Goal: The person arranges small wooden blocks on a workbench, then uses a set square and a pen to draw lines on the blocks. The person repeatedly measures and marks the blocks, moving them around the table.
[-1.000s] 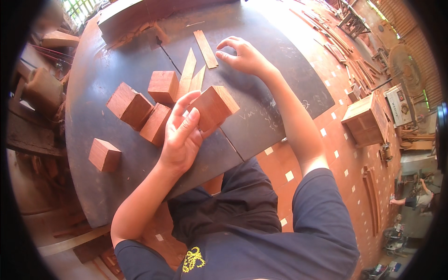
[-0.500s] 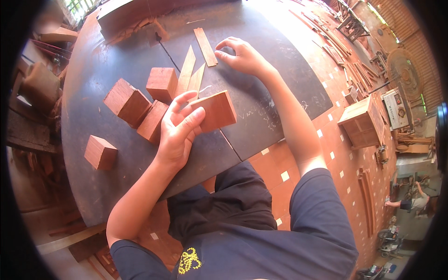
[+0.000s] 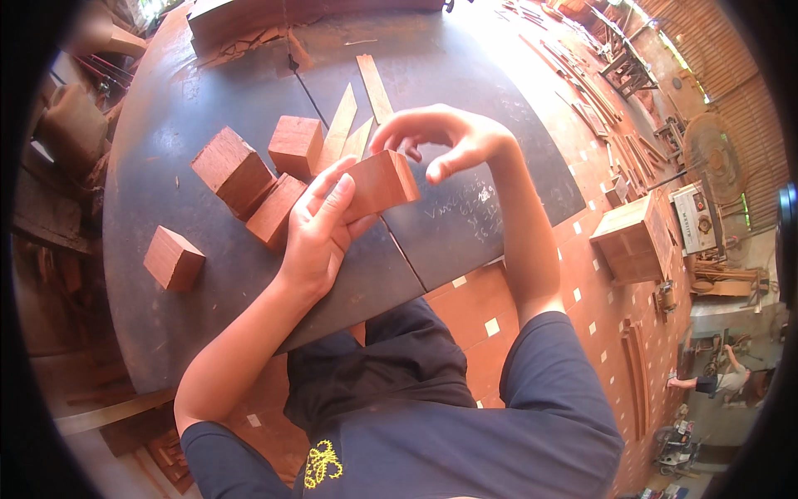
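Note:
My left hand (image 3: 320,229) grips a reddish-brown wooden block (image 3: 378,187) above the dark tabletop, thumb on its near face. Just beyond the block's far right corner, my right hand (image 3: 453,137) hovers with curved fingers and the thumb apart, holding nothing. Whether its fingertips touch the block I cannot tell. To the left lie a large wooden block (image 3: 231,170), a smaller one (image 3: 295,143) and a third block (image 3: 276,212) close together. A separate block (image 3: 174,259) sits farther left. Behind the held block lie a pointed wood strip (image 3: 337,125) and a flat strip (image 3: 376,90).
The dark table (image 3: 241,308) has a seam and chalk-like marks on its right part. A large wooden piece (image 3: 307,15) stands at its far edge. On the tiled floor to the right is a wooden box (image 3: 628,241). Another person (image 3: 731,381) is far off at the lower right.
My right hand has come from beside the flat strip back toward me, to the held block's far right corner. My left hand keeps its grip, with the block turned slightly.

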Demonstrator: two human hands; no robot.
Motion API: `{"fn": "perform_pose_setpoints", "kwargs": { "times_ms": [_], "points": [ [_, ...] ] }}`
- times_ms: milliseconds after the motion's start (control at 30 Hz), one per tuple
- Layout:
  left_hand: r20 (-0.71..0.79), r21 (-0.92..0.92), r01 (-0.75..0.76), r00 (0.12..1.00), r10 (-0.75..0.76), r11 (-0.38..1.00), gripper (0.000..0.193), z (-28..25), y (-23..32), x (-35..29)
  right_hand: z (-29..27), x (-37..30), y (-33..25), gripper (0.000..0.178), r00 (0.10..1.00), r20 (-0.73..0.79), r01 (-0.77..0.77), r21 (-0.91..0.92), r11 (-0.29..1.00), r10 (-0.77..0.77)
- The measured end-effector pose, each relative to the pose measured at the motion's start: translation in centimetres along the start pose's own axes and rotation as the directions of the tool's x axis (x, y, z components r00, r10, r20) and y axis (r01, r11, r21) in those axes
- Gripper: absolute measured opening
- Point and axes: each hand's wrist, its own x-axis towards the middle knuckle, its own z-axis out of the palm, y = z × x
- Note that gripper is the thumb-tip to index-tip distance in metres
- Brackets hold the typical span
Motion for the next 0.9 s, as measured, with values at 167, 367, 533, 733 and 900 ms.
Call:
{"fn": "perform_pose_setpoints", "kwargs": {
  "times_ms": [167, 367, 533, 733, 900],
  "points": [
    [-0.030, 0.106, -0.028, 0.999, 0.031, 0.994, 0.063, 0.0, -0.3, -0.3, 1.5, 0.9, -1.2, 0.077, 0.974, 0.121, -0.195, 0.039, 0.980, 0.190],
    [-0.016, 0.149, -0.061, 0.998, 0.064, 0.987, 0.073, 0.0, -0.5, -0.3, 1.3, 0.7, -0.2, 0.079, 0.993, 0.090, -0.083, 0.040, 0.996, 0.079],
    [0.002, 0.178, -0.099, 0.995, 0.101, 0.979, 0.075, -0.7, -0.8, -0.1, 1.1, 0.7, -0.2, 0.077, 0.992, 0.083, -0.102, 0.100, 0.990, 0.094],
    [0.003, 0.155, -0.093, 0.996, 0.094, 0.984, 0.069, -0.7, -0.9, -0.1, 1.0, 0.6, 0.0, 0.077, 0.996, 0.064, -0.061, 0.071, 0.996, 0.057],
    [-0.016, 0.141, -0.070, 0.997, 0.073, 0.988, 0.059, -0.8, -1.0, -0.1, 1.0, 0.7, 0.2, 0.077, 0.997, 0.068, -0.035, 0.052, 0.998, 0.031]
  ]
}}
